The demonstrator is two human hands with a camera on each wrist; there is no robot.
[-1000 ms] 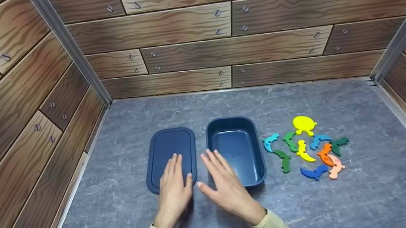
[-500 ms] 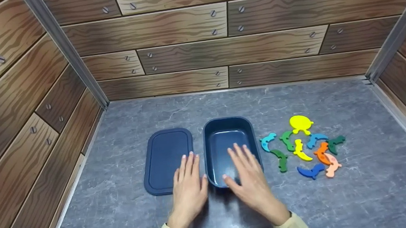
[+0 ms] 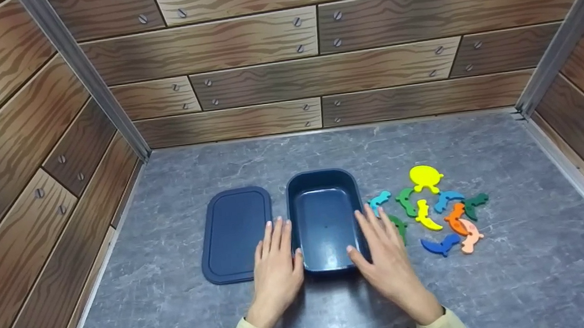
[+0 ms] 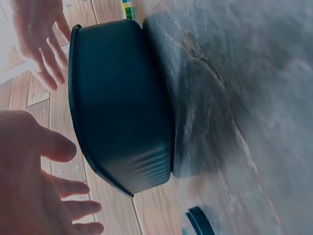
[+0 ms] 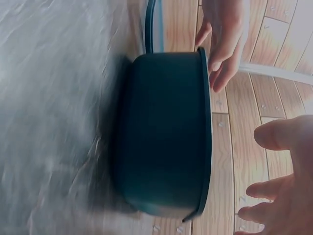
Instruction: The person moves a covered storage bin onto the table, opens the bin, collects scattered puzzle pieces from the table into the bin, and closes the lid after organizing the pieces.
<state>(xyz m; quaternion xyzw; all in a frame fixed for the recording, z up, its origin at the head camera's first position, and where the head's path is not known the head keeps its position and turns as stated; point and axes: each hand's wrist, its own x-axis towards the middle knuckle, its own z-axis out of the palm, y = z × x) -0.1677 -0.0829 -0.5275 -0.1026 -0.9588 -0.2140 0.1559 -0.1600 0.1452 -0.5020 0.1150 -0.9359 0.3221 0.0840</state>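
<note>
A dark blue rectangular container point(image 3: 331, 266) stands uncovered on the grey marbled table, with nothing inside it. My left hand point(image 3: 276, 271), fingers straight, lies along its left side, between the container and a flat dark blue lid point(image 3: 239, 232). On the other side, my right hand point(image 3: 387, 258) has its fingers extended at the right rim and overlaps a few toy pieces in the head view. Both wrist views show the container's outer wall point(image 4: 117, 107) close to the hands, with the left palm point(image 4: 39, 176) and the right palm point(image 5: 288, 181) unclosed and holding nothing.
To the right lie several colourful flat animal-shaped pieces, among them a yellow turtle shape point(image 3: 425, 177), a dark blue piece point(image 3: 441, 246) and an orange one point(image 3: 455, 219). Wood-patterned walls point(image 3: 264, 84) with metal corner strips enclose the table at the back and sides.
Both hands have moved to the right. The left went from over the lid to the container's left side; the right passed across the container to its right rim.
</note>
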